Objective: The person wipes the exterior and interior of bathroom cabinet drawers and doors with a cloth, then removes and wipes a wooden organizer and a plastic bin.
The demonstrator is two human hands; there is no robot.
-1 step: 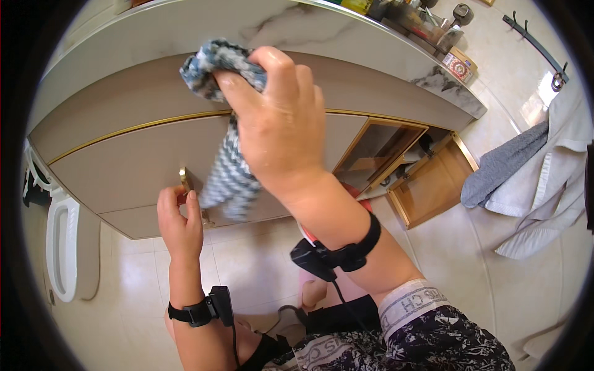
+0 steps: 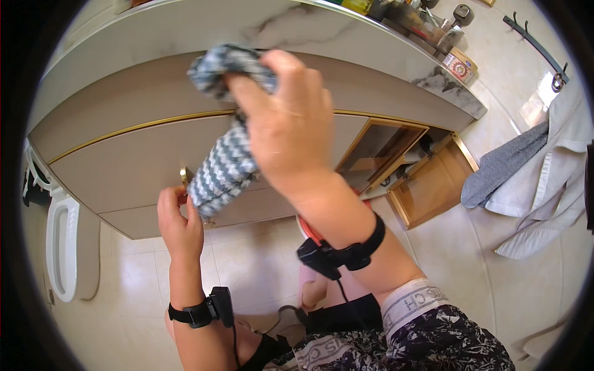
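Observation:
My right hand (image 2: 291, 130) is closed around a blue, grey and white patterned cloth (image 2: 226, 164) in front of the beige cabinet (image 2: 124, 154). Part of the cloth is bunched above my thumb; the rest hangs down to the left, its lower end beside my left fingers. My left hand (image 2: 179, 219) is closed at the lower end of a gold handle (image 2: 184, 175) on the cabinet front. The fingers partly hide that handle.
A marble-look countertop (image 2: 204, 31) runs above the cabinet, with a small box (image 2: 459, 63) and bottles at its right. An open wood-framed cabinet door (image 2: 433, 182) juts out at right. Towels (image 2: 532, 161) hang beyond it. A white toilet (image 2: 65, 247) stands at left.
My right hand has shifted slightly right and down. The cloth's hanging end has swung left towards my left hand, which stays at the handle.

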